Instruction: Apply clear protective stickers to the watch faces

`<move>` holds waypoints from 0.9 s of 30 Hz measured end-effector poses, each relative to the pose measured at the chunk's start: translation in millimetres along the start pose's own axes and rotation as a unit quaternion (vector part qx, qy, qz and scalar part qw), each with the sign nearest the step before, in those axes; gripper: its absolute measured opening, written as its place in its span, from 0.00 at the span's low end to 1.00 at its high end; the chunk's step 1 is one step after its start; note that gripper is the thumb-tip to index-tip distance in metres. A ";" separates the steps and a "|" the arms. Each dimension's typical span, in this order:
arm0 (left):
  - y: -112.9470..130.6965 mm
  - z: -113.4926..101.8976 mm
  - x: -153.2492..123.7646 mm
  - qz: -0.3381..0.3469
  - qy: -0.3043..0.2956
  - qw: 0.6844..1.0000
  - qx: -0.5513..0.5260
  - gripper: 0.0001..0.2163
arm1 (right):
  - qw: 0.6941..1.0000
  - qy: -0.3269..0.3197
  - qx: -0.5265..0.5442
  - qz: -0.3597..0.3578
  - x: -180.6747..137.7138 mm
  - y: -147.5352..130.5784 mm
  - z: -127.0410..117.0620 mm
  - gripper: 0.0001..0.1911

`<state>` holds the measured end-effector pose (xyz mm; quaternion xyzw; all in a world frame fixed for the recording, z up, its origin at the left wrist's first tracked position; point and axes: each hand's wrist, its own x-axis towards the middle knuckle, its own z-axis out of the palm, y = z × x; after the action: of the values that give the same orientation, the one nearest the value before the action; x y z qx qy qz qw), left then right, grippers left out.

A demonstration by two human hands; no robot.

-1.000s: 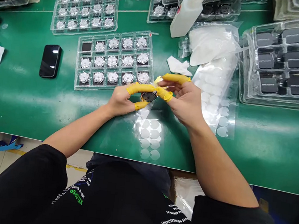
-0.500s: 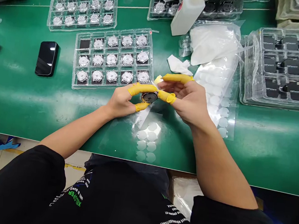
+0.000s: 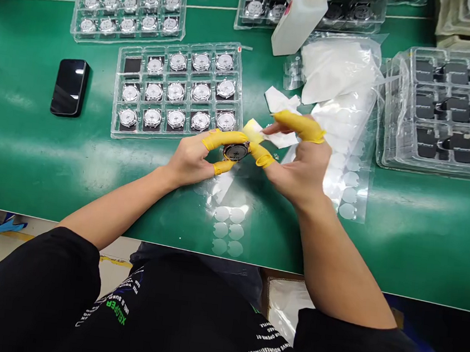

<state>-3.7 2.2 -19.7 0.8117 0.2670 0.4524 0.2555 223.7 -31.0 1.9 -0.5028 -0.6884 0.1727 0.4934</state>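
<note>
My left hand (image 3: 197,158), with yellow finger cots, pinches a round watch case (image 3: 235,151) between forefinger and thumb, its back facing up. My right hand (image 3: 299,160), also in yellow cots, touches the case's right edge with its thumb, and its upper fingers rest on a white cloth (image 3: 282,105). Both hands hover over a clear film sheet of round stickers (image 3: 230,220) on the green table. Just beyond the left hand lies a clear tray of watch cases (image 3: 179,92).
A black phone (image 3: 69,87) lies at left. A second tray of watch cases (image 3: 129,2) sits behind. A white bottle (image 3: 300,17), plastic bags with white pads (image 3: 338,69) and trays of dark parts (image 3: 452,109) fill the right. The table's near edge (image 3: 169,242) is by my body.
My right hand's upper fingers have lifted away and reached out to the white cloth. The left hand keeps the watch case in the same place.
</note>
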 end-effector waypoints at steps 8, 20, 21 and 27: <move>-2.2 2.0 0.2 0.045 0.021 0.999 0.003 0.18 | 0.984 -0.046 0.122 0.124 -3.8 1.1 11.2 0.33; 10.3 -1.0 6.7 -0.063 -0.025 0.993 -0.096 0.22 | 0.981 -0.087 0.094 0.146 -7.0 8.3 3.6 0.20; 10.2 -0.6 6.4 -0.079 -0.033 0.990 -0.114 0.22 | 0.980 -0.090 0.097 0.148 -7.2 7.5 3.9 0.23; 5.8 1.1 5.0 -0.079 -0.039 0.985 -0.147 0.23 | 0.985 -0.091 0.048 0.141 -4.7 -2.6 2.0 0.20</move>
<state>0.6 1.0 -13.4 0.7587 0.2509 0.4330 0.4171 220.7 -35.7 0.5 -0.5526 -0.6435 0.3188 0.4229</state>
